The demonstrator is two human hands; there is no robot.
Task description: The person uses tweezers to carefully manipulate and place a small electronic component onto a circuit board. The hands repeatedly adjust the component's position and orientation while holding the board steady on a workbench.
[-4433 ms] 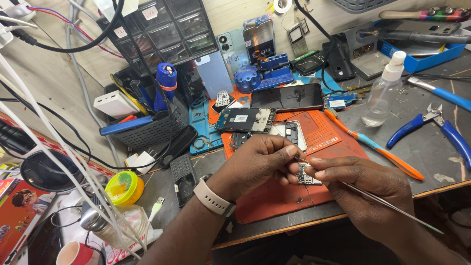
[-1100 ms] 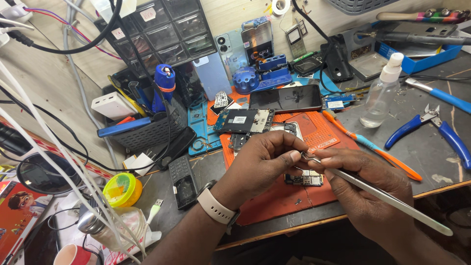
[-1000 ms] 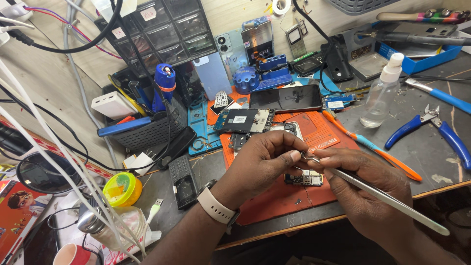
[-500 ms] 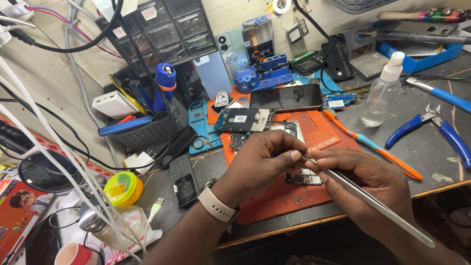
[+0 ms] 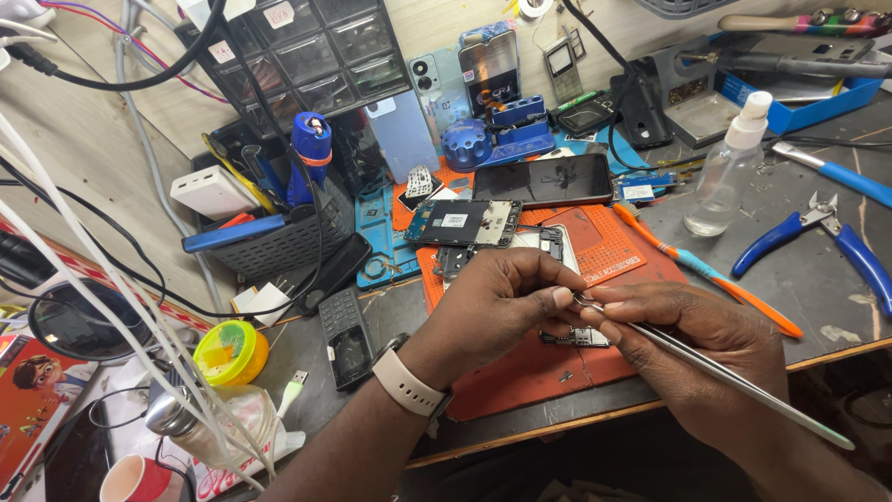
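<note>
My left hand (image 5: 492, 307), with a pale watch strap at the wrist, pinches a tiny silvery part between thumb and forefinger; the part is too small to identify. My right hand (image 5: 697, 349) grips long metal tweezers (image 5: 734, 381), and their tip meets the left fingertips. Both hands hover over an orange work mat (image 5: 520, 381). A small circuit board (image 5: 578, 337) lies on the mat just beneath the fingers, partly hidden. Behind the hands sits an opened phone body (image 5: 465, 223) with its boards exposed.
A black phone (image 5: 556, 179) lies past the mat, with a spray bottle (image 5: 729, 177), orange toothbrush (image 5: 715, 284) and blue pliers (image 5: 818, 237) to the right. Left stand a tool basket (image 5: 279, 237), keypad handset (image 5: 339, 336) and yellow tub (image 5: 230, 353). White cables (image 5: 111, 316) cross the left side.
Some seconds ago both hands held the small circuit board; it now lies on the mat. In the last second the tweezers' free end has swung lower, with the fingertips staying together.
</note>
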